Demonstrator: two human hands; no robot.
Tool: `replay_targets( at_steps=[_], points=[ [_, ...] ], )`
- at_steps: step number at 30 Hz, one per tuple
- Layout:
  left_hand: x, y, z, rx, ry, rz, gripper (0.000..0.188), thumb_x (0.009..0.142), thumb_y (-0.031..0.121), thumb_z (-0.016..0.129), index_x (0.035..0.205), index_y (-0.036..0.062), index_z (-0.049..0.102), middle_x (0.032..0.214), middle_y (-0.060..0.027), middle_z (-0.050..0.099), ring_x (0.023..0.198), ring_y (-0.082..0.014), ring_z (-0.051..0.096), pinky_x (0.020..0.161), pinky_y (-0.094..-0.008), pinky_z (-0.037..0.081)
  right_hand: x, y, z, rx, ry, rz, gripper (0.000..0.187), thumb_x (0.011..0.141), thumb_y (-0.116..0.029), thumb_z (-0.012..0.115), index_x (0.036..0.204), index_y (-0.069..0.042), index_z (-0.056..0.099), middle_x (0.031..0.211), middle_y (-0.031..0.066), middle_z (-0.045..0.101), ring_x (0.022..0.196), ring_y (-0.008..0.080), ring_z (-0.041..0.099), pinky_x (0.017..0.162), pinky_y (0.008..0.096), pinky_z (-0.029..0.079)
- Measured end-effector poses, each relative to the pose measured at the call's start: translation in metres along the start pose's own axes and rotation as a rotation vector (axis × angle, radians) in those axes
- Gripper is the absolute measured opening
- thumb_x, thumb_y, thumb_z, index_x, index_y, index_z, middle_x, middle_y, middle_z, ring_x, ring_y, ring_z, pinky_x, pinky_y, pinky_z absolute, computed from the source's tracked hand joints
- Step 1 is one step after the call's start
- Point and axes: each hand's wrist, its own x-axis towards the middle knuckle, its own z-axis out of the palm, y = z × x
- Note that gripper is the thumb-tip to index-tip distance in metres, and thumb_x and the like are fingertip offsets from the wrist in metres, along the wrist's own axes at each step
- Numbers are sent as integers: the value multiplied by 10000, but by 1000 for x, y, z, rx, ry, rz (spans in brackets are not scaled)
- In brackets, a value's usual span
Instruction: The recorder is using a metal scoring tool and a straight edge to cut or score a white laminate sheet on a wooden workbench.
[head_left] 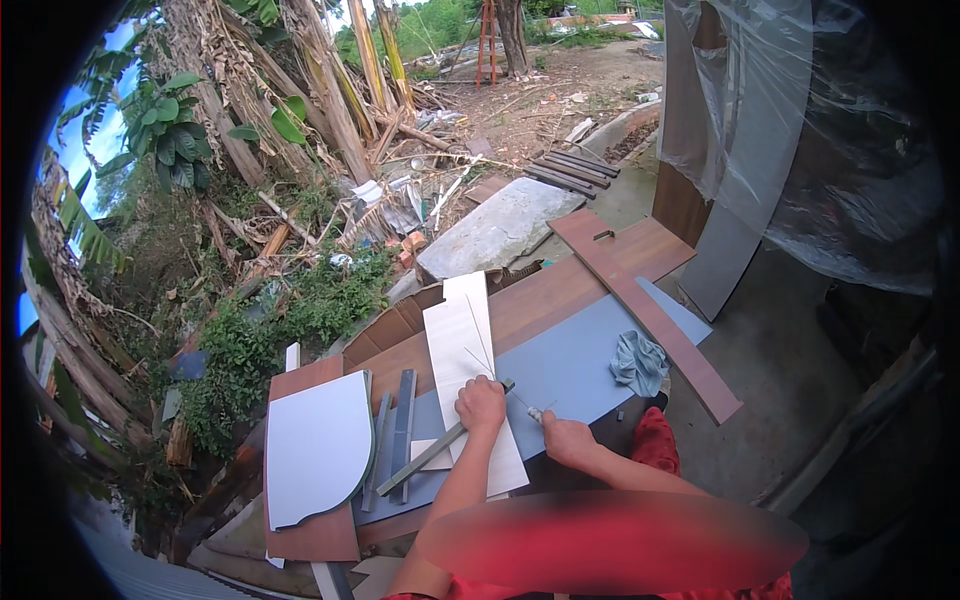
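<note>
My left hand (482,403) is closed over a long grey bar (425,461), which lies slantwise across pale cream boards (455,340). Just right of it, my right hand (570,440) grips a slim tool with a whitish end (535,413); its exact kind is too small to tell. Thin dark lines or wires show near the left fingers and the tool's end. Beneath the cream boards is a blue-grey panel (550,355). Two more grey bars (403,420) lie left of the boards.
A white panel with a curved edge (318,450) lies at the left on a brown board (310,545). A crumpled blue-green cloth (638,362) sits to the right, beside a narrow brown plank (650,310) that juts past the panel. Plastic-wrapped boards (740,110) stand at the far right.
</note>
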Motion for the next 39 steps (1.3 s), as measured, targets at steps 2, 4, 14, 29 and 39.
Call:
replay_targets(
  at_steps=[2, 4, 14, 29, 39],
  points=[
    [1, -3, -2, -3, -16, 4, 306, 854, 253, 435, 891, 39, 650, 926, -148, 639, 896, -319, 611, 803, -465, 469, -34, 10, -4, 6, -11, 18, 200, 874, -144, 430, 991, 17, 433, 739, 248, 630, 680, 442, 621, 610, 547, 471],
    [1, -1, -3, -10, -18, 6, 309, 856, 254, 432, 888, 37, 649, 926, -149, 640, 899, -319, 610, 804, -464, 469, -69, 25, -3, -19, -14, 29, 204, 878, -154, 432, 994, 14, 431, 736, 247, 629, 682, 442, 621, 615, 548, 470],
    [-1, -1, 2, -8, 4, 26, 317, 858, 262, 428, 878, 35, 647, 919, -147, 640, 903, -322, 608, 812, -469, 466, 14, -8, -9, 6, -8, -7, 196, 842, -85, 421, 1002, 26, 446, 786, 247, 641, 755, 428, 635, 676, 531, 478],
    [0, -3, 0, -12, -3, 34, 308, 849, 260, 432, 875, 41, 646, 911, -140, 639, 885, -315, 608, 790, -457, 473, -44, 9, -20, -39, -31, 21, 202, 890, -165, 420, 986, 12, 427, 728, 262, 623, 692, 445, 623, 622, 549, 467],
    [1, -3, 1, -26, 2, 11, 311, 850, 260, 433, 872, 33, 645, 900, -144, 636, 878, -319, 606, 793, -464, 469, -26, 2, -9, -39, -34, 40, 197, 868, -122, 420, 1007, 16, 445, 770, 246, 637, 736, 427, 634, 663, 533, 484]
  ],
)
